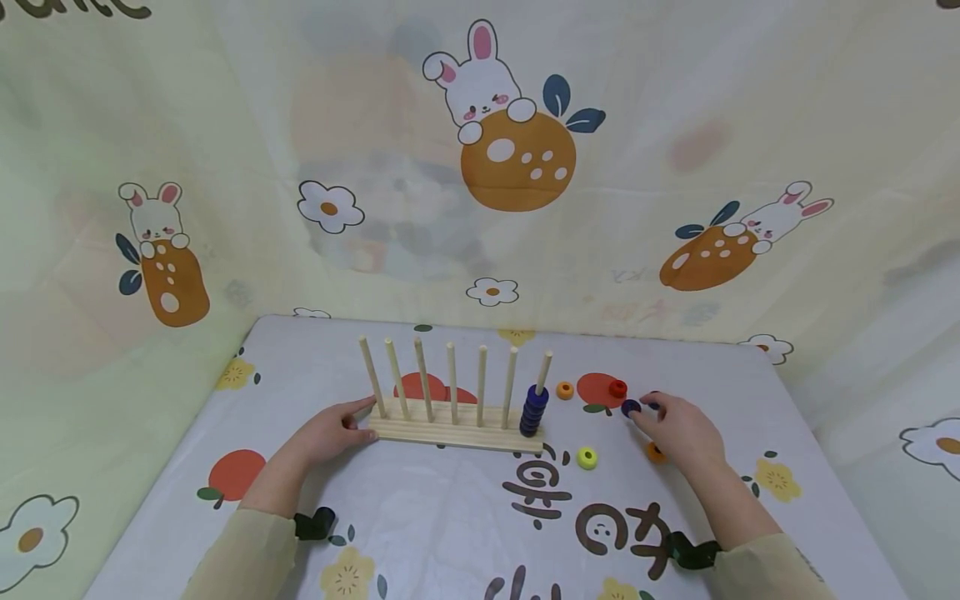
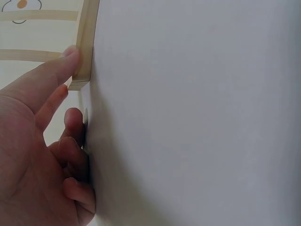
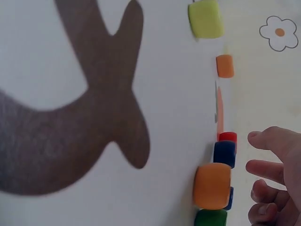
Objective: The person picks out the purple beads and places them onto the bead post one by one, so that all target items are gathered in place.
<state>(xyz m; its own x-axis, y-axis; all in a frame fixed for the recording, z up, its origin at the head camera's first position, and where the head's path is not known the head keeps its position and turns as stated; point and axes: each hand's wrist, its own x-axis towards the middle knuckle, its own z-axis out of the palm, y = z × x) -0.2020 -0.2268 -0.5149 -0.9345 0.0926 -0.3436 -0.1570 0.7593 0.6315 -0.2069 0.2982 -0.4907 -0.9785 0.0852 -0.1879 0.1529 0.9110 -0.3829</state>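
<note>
A wooden peg rack (image 1: 457, 431) with a row of upright pegs stands on the table. Its rightmost peg carries a stack of dark blue beads (image 1: 533, 411). My left hand (image 1: 330, 433) holds the left end of its base between thumb and index finger; in the left wrist view the thumb (image 2: 61, 66) lies on the base's edge. Over the loose beads at the right hovers my right hand (image 1: 686, 429), fingers just above a dark blue bead (image 1: 630, 408). The right wrist view shows a gap between the thumb and the blue bead (image 3: 225, 154), with nothing held.
Around the right hand lie a red bead (image 1: 617, 389), an orange bead (image 1: 565, 390), a second orange bead (image 1: 656, 452) and a yellow-green bead (image 1: 587, 457). A green bead (image 3: 210, 217) shows only in the right wrist view. Printed cloth (image 1: 405, 267) hangs behind the table.
</note>
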